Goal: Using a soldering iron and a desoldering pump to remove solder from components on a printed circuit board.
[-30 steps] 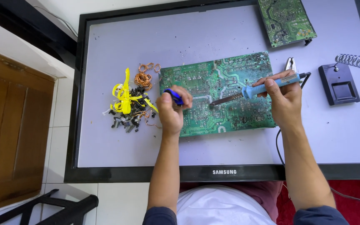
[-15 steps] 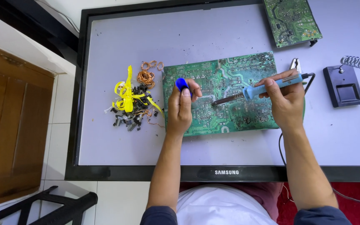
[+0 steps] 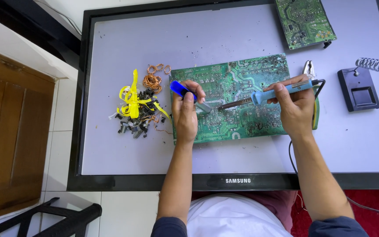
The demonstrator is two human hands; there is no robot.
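1. The large green circuit board [image 3: 237, 98] lies flat, solder side up, on the pale face of a flat-screen panel [image 3: 224, 39] used as a bench. It sits near the middle, directly under both hands.
2. The right hand [image 3: 295, 105] is closed around the blue handle of a soldering iron [image 3: 268, 93]. The iron's dark tip points left and meets the board near its centre.
3. The left hand [image 3: 186, 112] is clamped on a desoldering pump [image 3: 189, 95] with a blue plunger and grey barrel. Its nozzle is just beside the iron's tip, though whether they touch is hard to tell.
4. Judging by the pile of pulled parts [image 3: 139, 114] with yellow ribbon and copper coils left of the board, much stripping looks done. Joints remain across the board.
5. Further out: a second board [image 3: 303, 22] at top right, a black iron stand [image 3: 358, 87] with a spring holder, and pliers [image 3: 309, 69] by the board's right edge.
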